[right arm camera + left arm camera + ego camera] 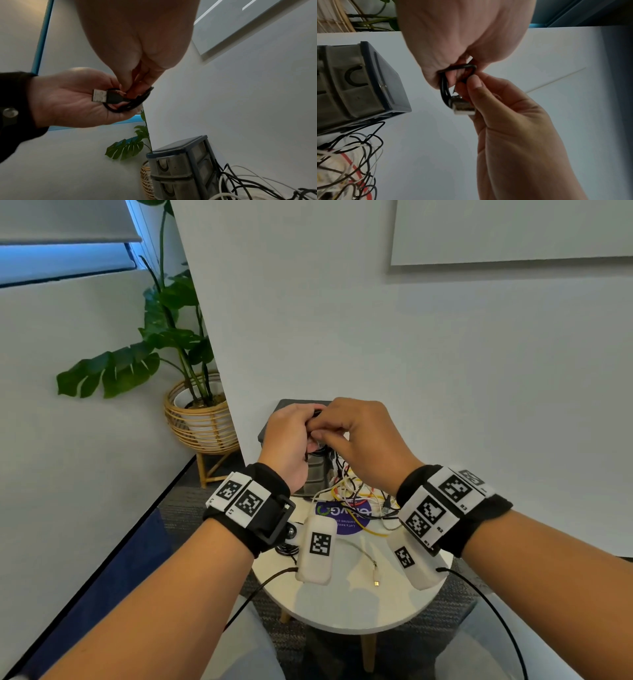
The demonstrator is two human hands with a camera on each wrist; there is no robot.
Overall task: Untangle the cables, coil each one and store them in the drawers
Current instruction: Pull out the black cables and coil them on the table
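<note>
Nearest: a round white table (346, 607) on pale wooden legs. A loose cable end with a small gold plug (376, 583) lies on its near part, apart from the rest.

Mid-table: a tangle of cables (356, 494), black, white, yellow and red strands crossing one another, spread over a purple sticker (346, 520). The tangle reaches up against the foot of the drawer unit (180, 169).

Above the tangle, both hands raised and meeting in front of the drawers. Left hand (72, 100) lies palm-up, fingers curled under a small black cable coil (130, 101); the coil's silver USB plug (99, 97) points across the palm toward the wrist. Right hand (501, 111) pinches the same coil from the other side, fingertips (475, 81) closed on its loops. The coil is held in the air, clear of table and drawers.

Far: drawer unit stands at the table's back edge against a white wall, dark top, translucent grey drawers, all shut.

Far left, on the floor: a potted plant (161, 337) in a woven basket stand (202, 422).
</note>
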